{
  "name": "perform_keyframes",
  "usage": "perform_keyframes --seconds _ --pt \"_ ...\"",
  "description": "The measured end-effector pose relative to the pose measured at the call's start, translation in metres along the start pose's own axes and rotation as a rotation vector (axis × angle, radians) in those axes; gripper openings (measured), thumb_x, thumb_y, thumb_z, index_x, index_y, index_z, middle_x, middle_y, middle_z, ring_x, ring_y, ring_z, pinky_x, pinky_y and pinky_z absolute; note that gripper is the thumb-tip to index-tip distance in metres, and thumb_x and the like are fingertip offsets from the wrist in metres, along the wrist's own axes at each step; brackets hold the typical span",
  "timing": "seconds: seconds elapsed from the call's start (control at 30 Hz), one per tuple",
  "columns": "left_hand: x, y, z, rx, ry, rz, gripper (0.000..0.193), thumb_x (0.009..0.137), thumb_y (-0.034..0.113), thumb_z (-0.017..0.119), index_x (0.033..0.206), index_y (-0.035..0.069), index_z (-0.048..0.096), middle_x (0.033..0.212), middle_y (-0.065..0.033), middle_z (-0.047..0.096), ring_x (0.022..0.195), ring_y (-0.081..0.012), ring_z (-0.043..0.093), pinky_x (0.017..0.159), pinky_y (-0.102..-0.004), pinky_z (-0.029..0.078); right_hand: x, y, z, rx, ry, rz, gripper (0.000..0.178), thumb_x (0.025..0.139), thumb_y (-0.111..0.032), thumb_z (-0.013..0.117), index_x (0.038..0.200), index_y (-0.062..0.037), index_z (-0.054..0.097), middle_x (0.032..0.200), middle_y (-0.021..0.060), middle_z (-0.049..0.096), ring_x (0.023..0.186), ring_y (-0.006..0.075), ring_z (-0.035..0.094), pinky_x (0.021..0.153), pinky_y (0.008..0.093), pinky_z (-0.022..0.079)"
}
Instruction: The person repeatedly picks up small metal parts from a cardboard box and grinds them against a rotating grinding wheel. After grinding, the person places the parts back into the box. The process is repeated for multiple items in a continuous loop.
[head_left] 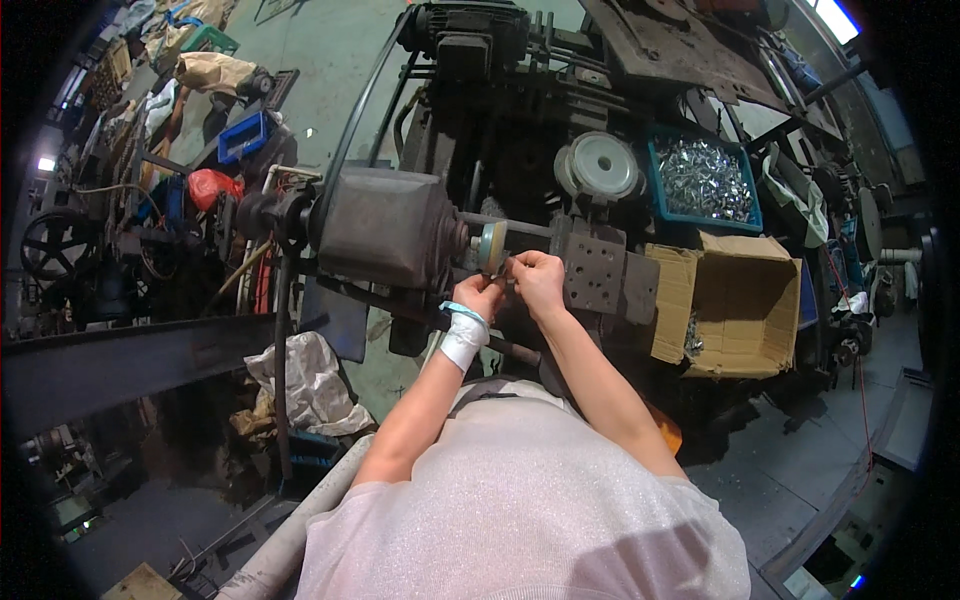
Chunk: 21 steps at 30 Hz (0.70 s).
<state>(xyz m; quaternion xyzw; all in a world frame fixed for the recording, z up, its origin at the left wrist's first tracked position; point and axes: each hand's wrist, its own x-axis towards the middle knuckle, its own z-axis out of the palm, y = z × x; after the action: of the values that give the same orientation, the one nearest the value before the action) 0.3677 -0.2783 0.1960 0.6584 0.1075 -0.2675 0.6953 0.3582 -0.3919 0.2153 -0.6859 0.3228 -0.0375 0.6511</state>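
Just right of the spindle housing [385,230] sits a wheel [492,247], apparently being worked by left hand [480,296] and right hand [540,284] — fingers curled, grasp unclear; next likely calls for steadiness.

We can read no text, label, number or sign: not on the round piece [491,248] mid-frame, the dark machine housing [385,225] left of it, the cardboard box [672,305] at right, or the teal crate [658,190] at upper right.
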Motion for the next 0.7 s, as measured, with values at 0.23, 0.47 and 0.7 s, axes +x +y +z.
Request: perform_keyframes --seconds 0.23,0.47,0.7 --pt "-0.009 0.009 0.000 -0.010 -0.002 0.001 0.017 0.078 0.016 0.058 0.068 0.003 0.055 0.054 -0.0004 0.050 0.042 -0.0071 0.043 0.035 -0.0214 0.029 -0.004 0.003 -0.002 0.046 -0.012 -0.007 0.015 0.071 -0.012 0.061 0.071 0.0025 0.063 0.053 0.0041 0.055 0.045 0.0072 0.047 0.043 0.0236 0.037" --pt "-0.030 0.019 -0.024 -0.302 -0.277 -0.370 0.024 0.084 0.031 0.052 0.085 0.006 0.055 0.065 -0.0003 0.053 0.047 -0.0057 0.041 0.035 -0.0185 0.025 -0.027 0.002 -0.017 0.289 -0.205 0.039 0.014 0.076 -0.010 0.059 0.083 0.0015 0.063 0.063 0.0004 0.056 0.049 0.0050 0.046 0.042 0.0185 0.034" --pt "-0.027 0.009 -0.019 -0.238 -0.225 -0.210 0.017 0.082 0.023 0.057 0.082 0.006 0.055 0.064 0.0004 0.053 0.048 -0.0052 0.042 0.035 -0.0183 0.027 -0.036 0.003 -0.015 0.390 -0.187 0.125 0.011 0.078 -0.009 0.059 0.084 0.0003 0.060 0.065 0.0000 0.056 0.049 0.0042 0.047 0.040 0.0162 0.032"
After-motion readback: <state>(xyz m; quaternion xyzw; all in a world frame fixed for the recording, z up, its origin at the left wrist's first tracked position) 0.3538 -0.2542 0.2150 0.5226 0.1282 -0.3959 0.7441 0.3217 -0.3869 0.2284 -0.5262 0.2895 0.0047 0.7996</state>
